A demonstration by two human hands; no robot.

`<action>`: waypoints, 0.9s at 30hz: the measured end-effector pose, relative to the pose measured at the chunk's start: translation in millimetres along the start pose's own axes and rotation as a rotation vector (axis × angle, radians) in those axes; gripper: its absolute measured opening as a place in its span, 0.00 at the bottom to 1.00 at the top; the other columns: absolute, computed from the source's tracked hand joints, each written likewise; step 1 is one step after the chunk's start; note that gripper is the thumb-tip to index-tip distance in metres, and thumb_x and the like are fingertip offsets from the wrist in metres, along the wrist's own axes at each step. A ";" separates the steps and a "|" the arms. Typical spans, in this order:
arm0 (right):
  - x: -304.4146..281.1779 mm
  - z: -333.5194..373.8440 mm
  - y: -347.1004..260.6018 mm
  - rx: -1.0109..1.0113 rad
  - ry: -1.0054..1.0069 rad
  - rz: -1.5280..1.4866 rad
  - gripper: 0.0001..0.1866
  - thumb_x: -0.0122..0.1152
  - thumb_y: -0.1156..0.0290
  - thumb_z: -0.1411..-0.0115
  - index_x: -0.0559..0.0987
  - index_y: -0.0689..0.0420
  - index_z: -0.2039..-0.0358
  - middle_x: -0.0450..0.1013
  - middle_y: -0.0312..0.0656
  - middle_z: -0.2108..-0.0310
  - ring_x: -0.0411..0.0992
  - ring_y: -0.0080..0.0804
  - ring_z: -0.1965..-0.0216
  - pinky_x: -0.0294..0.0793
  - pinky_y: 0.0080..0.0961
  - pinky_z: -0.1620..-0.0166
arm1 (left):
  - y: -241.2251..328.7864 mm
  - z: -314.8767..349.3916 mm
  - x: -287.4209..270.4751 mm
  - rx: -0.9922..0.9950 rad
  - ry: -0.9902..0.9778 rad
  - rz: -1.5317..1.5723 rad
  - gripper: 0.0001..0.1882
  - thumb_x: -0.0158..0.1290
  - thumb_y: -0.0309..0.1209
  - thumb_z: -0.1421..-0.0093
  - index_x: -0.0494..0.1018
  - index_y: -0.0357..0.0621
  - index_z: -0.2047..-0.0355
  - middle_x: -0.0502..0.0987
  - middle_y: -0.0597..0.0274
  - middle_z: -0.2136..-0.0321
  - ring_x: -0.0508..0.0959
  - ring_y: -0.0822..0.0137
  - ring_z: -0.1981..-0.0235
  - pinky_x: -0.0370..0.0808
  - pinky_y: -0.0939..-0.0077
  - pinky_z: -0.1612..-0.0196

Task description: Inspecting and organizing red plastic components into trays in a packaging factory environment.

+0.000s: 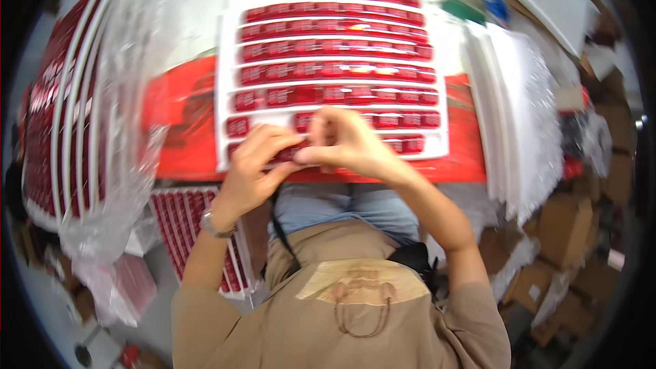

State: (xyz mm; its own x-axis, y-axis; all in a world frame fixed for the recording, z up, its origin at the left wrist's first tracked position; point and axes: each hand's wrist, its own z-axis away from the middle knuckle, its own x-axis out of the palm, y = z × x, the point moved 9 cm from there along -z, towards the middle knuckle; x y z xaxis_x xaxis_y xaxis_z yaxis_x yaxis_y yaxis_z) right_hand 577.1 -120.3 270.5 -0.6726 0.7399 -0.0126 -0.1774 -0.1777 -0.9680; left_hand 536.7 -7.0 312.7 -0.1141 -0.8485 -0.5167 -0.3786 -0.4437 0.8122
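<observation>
A white panel [223, 96] lies in front of me, with rows of glossy dark red blocks [342, 72] set across it. Both hands meet over its near rows. My left hand [256, 160] is closed, its fingertips and thumb around a small dark red block [285, 154]. Close against it, my right hand [348, 142] has thumb and fingers drawn together in a pinch. Blur hides what, if anything, sits in that pinch. Beside my left fingers, a gap shows in the second row from the near edge.
Red sheeting [468, 130] covers the table under the panel. Upright panels of red blocks [75, 109] in clear plastic stand at left; white sheets [502, 109] stand at right. Another red-block panel [184, 222] is lower left, below the table edge. Cardboard boxes [564, 229] crowd the right.
</observation>
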 end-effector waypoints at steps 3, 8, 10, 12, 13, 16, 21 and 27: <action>-32.3 24.0 -35.5 -0.105 0.224 0.577 0.20 0.71 0.66 0.52 0.73 0.61 0.64 0.71 0.37 0.77 0.73 0.22 0.74 0.71 0.21 0.72 | -17.5 6.0 -14.1 -0.079 0.119 -0.202 0.17 0.61 0.26 0.53 0.75 0.38 0.61 0.73 0.56 0.63 0.72 0.57 0.60 0.69 0.65 0.56; -215.5 144.7 -104.9 0.049 1.008 0.996 0.12 0.60 0.72 0.43 0.77 0.61 0.59 0.75 0.41 0.72 0.72 0.22 0.74 0.70 0.20 0.72 | -34.5 -5.9 -6.0 -0.028 0.057 -0.571 0.16 0.61 0.29 0.54 0.76 0.40 0.63 0.71 0.62 0.66 0.70 0.62 0.61 0.62 0.67 0.56; -283.5 190.3 -97.6 0.296 1.049 1.426 0.16 0.62 0.64 0.45 0.77 0.61 0.60 0.76 0.49 0.71 0.75 0.43 0.70 0.72 0.35 0.65 | -33.0 -9.3 -0.9 -0.022 0.062 -0.528 0.16 0.61 0.29 0.53 0.76 0.41 0.62 0.71 0.63 0.65 0.70 0.62 0.61 0.62 0.67 0.56; -321.0 223.0 -65.6 0.438 1.061 1.595 0.15 0.62 0.64 0.46 0.78 0.60 0.60 0.75 0.50 0.69 0.74 0.48 0.67 0.72 0.39 0.61 | -26.8 -9.5 -5.6 -0.011 0.080 -0.516 0.17 0.61 0.29 0.53 0.76 0.41 0.61 0.71 0.63 0.65 0.70 0.62 0.61 0.62 0.67 0.56; -328.9 223.5 -49.4 0.458 1.011 1.603 0.14 0.63 0.66 0.47 0.78 0.59 0.62 0.74 0.50 0.69 0.73 0.49 0.66 0.70 0.40 0.59 | -26.0 -7.4 -10.8 -0.017 0.105 -0.514 0.18 0.61 0.29 0.53 0.76 0.42 0.60 0.72 0.63 0.65 0.70 0.62 0.60 0.62 0.67 0.56; -338.5 225.3 -49.5 0.288 0.988 1.609 0.12 0.63 0.68 0.49 0.78 0.59 0.65 0.72 0.48 0.68 0.72 0.48 0.66 0.69 0.40 0.58 | -39.7 9.7 -44.4 -0.110 0.125 -0.654 0.19 0.62 0.28 0.54 0.77 0.43 0.59 0.73 0.63 0.65 0.70 0.62 0.60 0.63 0.66 0.57; -268.4 187.2 -74.4 -0.108 0.992 0.624 0.09 0.58 0.76 0.44 0.76 0.60 0.61 0.75 0.37 0.69 0.72 0.21 0.69 0.71 0.18 0.66 | -44.9 5.8 -46.2 -0.055 0.064 -0.621 0.16 0.61 0.28 0.54 0.76 0.39 0.63 0.74 0.60 0.65 0.71 0.59 0.59 0.64 0.65 0.55; -46.1 58.3 -54.2 -0.221 0.126 0.072 0.11 0.62 0.77 0.45 0.70 0.62 0.65 0.71 0.36 0.70 0.72 0.20 0.69 0.72 0.19 0.68 | 5.4 0.6 -13.9 -0.058 0.055 0.006 0.16 0.59 0.26 0.50 0.72 0.39 0.59 0.74 0.54 0.61 0.74 0.55 0.56 0.71 0.66 0.52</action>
State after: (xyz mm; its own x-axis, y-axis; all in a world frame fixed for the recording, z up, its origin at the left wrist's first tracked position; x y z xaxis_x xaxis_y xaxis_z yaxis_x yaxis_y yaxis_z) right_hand 575.9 -182.6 338.2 -0.5808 0.8077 -0.1014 0.0381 -0.0975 -0.9945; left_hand 535.7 2.6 324.1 -0.0648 -0.8653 -0.4970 -0.3243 -0.4527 0.8306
